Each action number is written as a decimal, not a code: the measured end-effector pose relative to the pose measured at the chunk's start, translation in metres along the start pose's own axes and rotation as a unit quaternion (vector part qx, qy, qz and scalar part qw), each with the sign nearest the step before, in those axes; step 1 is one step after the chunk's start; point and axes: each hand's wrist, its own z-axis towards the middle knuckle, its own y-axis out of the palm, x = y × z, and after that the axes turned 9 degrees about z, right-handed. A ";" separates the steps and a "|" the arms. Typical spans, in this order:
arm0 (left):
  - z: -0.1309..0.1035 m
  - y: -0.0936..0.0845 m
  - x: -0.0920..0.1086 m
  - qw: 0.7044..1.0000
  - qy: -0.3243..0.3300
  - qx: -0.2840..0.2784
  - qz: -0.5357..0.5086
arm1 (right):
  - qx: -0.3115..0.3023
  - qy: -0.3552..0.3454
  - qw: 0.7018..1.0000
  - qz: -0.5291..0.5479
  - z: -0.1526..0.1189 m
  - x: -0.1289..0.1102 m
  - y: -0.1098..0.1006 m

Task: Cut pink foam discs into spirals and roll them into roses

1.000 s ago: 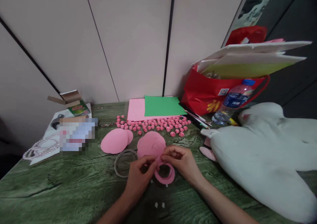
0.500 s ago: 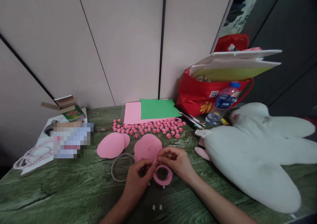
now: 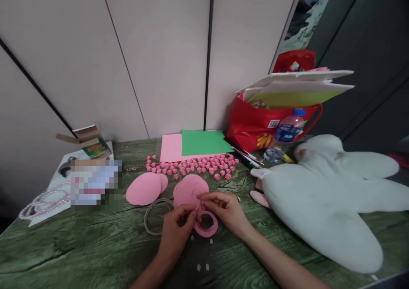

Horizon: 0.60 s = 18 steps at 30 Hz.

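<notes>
My left hand (image 3: 178,225) pinches the pink paper strip at its fingertips, and the curled pink paper ring (image 3: 211,230) hangs just below. My right hand (image 3: 225,208) is closed close beside it, thumb and forefinger pressed together at the same pink paper. Exactly how the strip runs between the fingertips is too small to tell. Behind the hands lie overlapping pink paper circles (image 3: 188,187). Several small pink paper rolls (image 3: 193,166) are spread farther back. A coiled grey ring (image 3: 147,216) lies left of my left hand.
Pink ovals (image 3: 143,189) lie left of centre, green paper (image 3: 204,142) at the back. A red bag (image 3: 249,125), a water bottle (image 3: 283,138) and a large white plush toy (image 3: 319,199) stand or lie right. An opened box (image 3: 96,147) and beads (image 3: 47,201) are left.
The pink ring has shifted slightly left and up with the strip. My right fingertips have moved a little to the left and changed their hold. The camera view has shifted slightly.
</notes>
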 end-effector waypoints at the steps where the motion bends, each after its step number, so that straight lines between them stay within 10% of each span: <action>1: 0.000 0.000 0.001 1.000 -0.003 -0.004 -0.003 | 0.006 0.004 1.000 -0.003 0.000 0.000 0.000; 18: 0.001 -0.001 0.004 1.000 -0.011 -0.018 -0.012 | -0.018 0.000 1.000 -0.012 -0.001 -0.001 -0.001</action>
